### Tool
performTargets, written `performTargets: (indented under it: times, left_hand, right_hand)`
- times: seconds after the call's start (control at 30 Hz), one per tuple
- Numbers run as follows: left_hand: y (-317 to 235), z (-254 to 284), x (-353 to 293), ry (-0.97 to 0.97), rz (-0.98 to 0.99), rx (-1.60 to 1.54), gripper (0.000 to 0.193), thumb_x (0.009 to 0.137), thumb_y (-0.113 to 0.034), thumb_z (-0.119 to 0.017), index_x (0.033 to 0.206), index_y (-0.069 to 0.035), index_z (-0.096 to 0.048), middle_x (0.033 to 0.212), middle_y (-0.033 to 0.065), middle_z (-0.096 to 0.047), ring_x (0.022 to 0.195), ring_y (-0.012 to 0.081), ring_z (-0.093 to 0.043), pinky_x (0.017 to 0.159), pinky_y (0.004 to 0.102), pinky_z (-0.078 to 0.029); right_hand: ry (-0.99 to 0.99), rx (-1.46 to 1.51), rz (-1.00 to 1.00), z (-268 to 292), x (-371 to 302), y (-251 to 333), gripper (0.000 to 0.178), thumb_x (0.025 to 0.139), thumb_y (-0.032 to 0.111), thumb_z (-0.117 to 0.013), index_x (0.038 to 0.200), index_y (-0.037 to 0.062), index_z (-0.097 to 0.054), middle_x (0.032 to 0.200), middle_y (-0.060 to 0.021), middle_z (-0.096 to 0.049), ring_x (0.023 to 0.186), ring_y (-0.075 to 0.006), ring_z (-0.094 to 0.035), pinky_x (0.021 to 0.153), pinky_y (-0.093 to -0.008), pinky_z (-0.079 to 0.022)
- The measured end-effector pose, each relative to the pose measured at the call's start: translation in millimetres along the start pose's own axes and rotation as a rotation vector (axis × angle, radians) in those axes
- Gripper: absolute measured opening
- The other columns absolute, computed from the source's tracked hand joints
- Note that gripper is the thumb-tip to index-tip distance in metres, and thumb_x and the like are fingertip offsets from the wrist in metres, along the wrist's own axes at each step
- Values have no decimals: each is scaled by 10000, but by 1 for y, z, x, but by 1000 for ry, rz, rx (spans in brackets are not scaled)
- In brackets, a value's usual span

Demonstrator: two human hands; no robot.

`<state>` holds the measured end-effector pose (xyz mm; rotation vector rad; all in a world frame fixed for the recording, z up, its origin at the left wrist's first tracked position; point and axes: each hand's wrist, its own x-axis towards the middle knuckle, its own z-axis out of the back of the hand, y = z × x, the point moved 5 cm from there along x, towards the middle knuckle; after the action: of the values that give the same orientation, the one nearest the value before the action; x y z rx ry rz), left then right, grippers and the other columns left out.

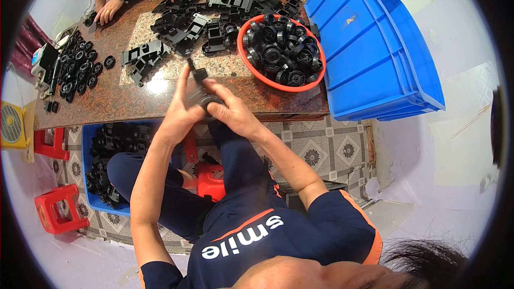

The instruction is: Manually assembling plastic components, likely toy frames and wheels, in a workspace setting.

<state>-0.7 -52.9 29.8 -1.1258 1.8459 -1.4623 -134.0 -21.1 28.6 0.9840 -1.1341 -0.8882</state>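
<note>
Just over the table's front edge, my left hand (179, 112) and my right hand (236, 113) are closed together around a black plastic chassis part (199, 74). A narrow black stem sticks up from it toward the table. Between my thumbs a dark round piece, like a small wheel (211, 100), is smeared by motion. Much of the held part is hidden by my fingers. Beyond my hands lie loose black and grey plastic chassis parts (147, 56). To their right stands a red-rimmed bowl (247, 65) heaped with small black wheels (272, 53).
Blue stacked crates (375, 48) lean at the right. More black wheels (80, 67) lie on the table's left, where a co-worker's hands (108, 10) rest. Below the table are a blue bin (85, 150) of black parts and red stools (59, 208).
</note>
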Motion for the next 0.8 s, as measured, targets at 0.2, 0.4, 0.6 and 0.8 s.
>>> performTargets:
  times: [0.2, 0.4, 0.6, 0.8]
  left_hand:
    - [16, 4, 4, -253, 194, -335, 650, 908, -149, -644, 1469, -188, -318, 1002, 81, -586, 917, 228, -671, 748, 393, -609]
    - [31, 15, -1, -338, 338, -242, 785, 822, -266, -786, 1430, -166, -300, 1104, 59, -609, 1023, 180, -596, 808, 428, -511]
    - [25, 2, 2, -231, 381, -86, 938, 757, -189, -818, 1485, -149, -228, 1133, 86, -588, 988, 205, -606, 797, 435, -507]
    - [30, 6, 0, -239, 337, -79, 947, 749, -122, -777, 1501, -106, -202, 1125, 104, -578, 975, 189, -606, 808, 352, -514]
  right_hand:
    - [-314, -714, -23, 104, 36, -5, 329, 818, 222, -727, 1131, 157, -647, 1142, -57, -624, 1002, -270, -587, 897, -425, -445]
    - [-352, -1576, 173, 160, 32, -32, 383, 687, 206, -799, 1030, 144, -640, 952, -33, -602, 911, -229, -589, 769, -387, -419]
    - [-432, -1365, 126, 169, 28, -23, 317, 703, 178, -794, 945, 123, -596, 930, -41, -624, 900, -257, -593, 789, -398, -422]
    - [-382, -51, -13, 103, 28, 7, 205, 864, -7, -689, 1061, 16, -640, 967, -38, -691, 879, -111, -649, 782, -248, -524]
